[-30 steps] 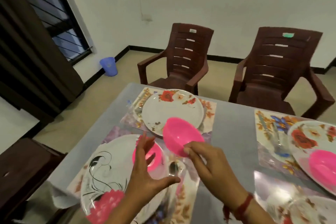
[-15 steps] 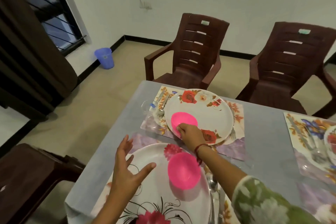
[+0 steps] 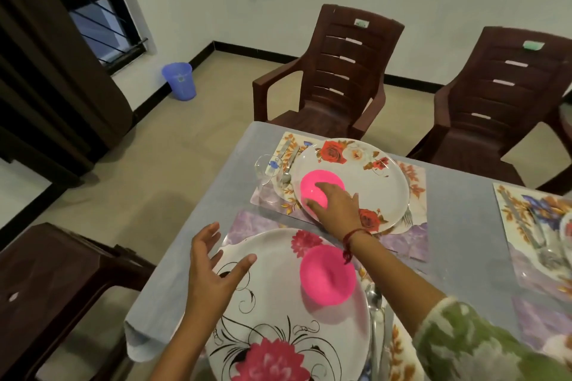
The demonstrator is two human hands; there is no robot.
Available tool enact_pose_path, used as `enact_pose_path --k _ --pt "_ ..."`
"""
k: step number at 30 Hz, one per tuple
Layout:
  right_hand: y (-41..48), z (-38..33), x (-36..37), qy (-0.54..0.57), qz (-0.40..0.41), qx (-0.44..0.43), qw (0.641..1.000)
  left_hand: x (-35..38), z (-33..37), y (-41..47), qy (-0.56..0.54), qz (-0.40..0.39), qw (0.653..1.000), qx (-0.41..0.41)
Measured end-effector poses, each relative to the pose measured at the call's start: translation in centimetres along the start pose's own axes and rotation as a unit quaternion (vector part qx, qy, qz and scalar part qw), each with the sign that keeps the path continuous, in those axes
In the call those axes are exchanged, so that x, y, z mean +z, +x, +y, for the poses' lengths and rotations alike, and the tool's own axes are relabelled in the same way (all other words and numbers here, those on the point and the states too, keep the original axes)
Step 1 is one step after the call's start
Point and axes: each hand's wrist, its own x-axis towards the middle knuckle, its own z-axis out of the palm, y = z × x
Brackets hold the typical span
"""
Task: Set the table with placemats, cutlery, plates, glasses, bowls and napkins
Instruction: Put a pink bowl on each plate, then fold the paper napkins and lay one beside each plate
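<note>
— What lies under the hands?

— A table (image 3: 458,195) in a grey cloth, spreading beneath both. Beyond the right hand (image 3: 335,209), past the table's far edge, stand two brown chairs (image 3: 346,71). A dark chair (image 3: 62,272) sits out past the left hand (image 3: 213,275), on its outer side.

— And the plates?

— The near plate (image 3: 278,294), white with black swirls and a pink flower, lies to the inner side of the left hand. The far plate (image 3: 377,182), painted with red roses, lies under the right hand on a floral placemat (image 3: 414,176).

— Is the left hand holding anything?

— Nothing. Its fingers are spread and relaxed, and it hovers over the near plate's left rim.

— And the right?

— It reaches onto the far plate and grasps the far bowl (image 3: 320,181), a pink one, by its near rim. The thumb is at the rim, the forefinger lies over into the hollow, and the other fingers splay rightward above the plate. The bowl sits on the left part of that plate.

— Is there another bowl?

— Yes, the near bowl (image 3: 326,275), the same pink. It stands on the near plate just beside the right wrist, between the two hands, and neither hand touches it.

— Anything smaller?

— A clear glass (image 3: 267,170) stands left of the right hand's fingertips, off the far plate's left edge. Some cutlery (image 3: 288,164) lies between the glass and that plate. A spoon (image 3: 374,297) lies just inside the right forearm, along the near plate's right rim.
</note>
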Motion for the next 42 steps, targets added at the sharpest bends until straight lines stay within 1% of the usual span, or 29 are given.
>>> enact_pose_path --k 2,3,5,6,9,11,13,15,19,21,25,27,29,31,32,34,38,42 --pt "-3.7 -1.5 -1.1 0.090 0.082 -0.060 0.991 0.0 0.0 -0.5 -0.009 0.025 1.000 0.001" --pt "-5.7 -2.2 -1.7 0.135 0.103 -0.099 0.981 0.1 -0.1 -1.0 -0.014 0.035 0.999 0.001" --pt "-9.3 -3.1 -2.5 0.191 0.114 -0.163 0.961 0.3 -0.4 -2.0 -0.023 0.043 0.999 0.001" --pt "-10.9 -3.4 -2.9 0.209 0.117 -0.177 0.955 0.3 -0.5 -2.8 -0.025 0.040 0.999 0.001" --pt "-14.5 -3.5 -3.0 0.252 0.118 -0.184 0.943 0.4 -1.2 -6.1 -0.018 0.037 0.999 -0.006" --pt "-16.9 -3.0 -2.4 0.267 0.098 -0.190 0.940 0.3 -1.6 -9.2 -0.002 0.037 0.999 -0.013" --pt "-19.8 -2.2 -1.8 0.276 0.074 -0.211 0.935 0.2 -1.6 -13.1 0.001 0.055 0.998 -0.024" --pt "-22.7 -1.2 -1.2 0.291 0.040 -0.222 0.930 0.0 -1.4 -17.2 -0.002 0.086 0.996 -0.036" --pt "-29.0 1.6 0.1 0.319 -0.041 -0.253 0.913 -0.3 -1.0 -26.8 0.012 0.177 0.982 -0.065" --pt "-31.7 2.8 1.1 0.337 -0.069 -0.262 0.902 -0.6 -0.9 -31.4 0.029 0.201 0.975 -0.089" --pt "-36.8 2.7 2.4 0.362 -0.125 -0.288 0.878 -2.7 -0.1 -39.6 0.080 0.256 0.952 -0.147" --pt "-38.8 1.9 2.7 0.363 -0.168 -0.306 0.864 -4.0 0.0 -43.0 0.098 0.303 0.937 -0.145" --pt "-40.1 1.4 3.0 0.353 -0.202 -0.329 0.852 -4.8 0.4 -45.7 0.088 0.349 0.922 -0.145" --pt "-40.8 1.0 3.5 0.338 -0.224 -0.346 0.846 -5.6 0.7 -47.9 0.082 0.378 0.911 -0.142" --pt "-41.1 0.8 3.9 0.332 -0.229 -0.351 0.845 -5.9 0.7 -48.9 0.084 0.388 0.906 -0.145" --pt "-41.9 0.6 4.7 0.331 -0.244 -0.332 0.849 -6.6 0.6 -50.8 0.094 0.394 0.900 -0.159" --pt "-44.4 0.6 7.0 0.314 -0.268 -0.298 0.861 -7.8 -0.3 -53.1 0.115 0.378 0.901 -0.179" --pt "-47.7 -0.2 10.0 0.281 -0.310 -0.280 0.864 -10.2 -2.0 -54.8 0.109 0.365 0.903 -0.199"
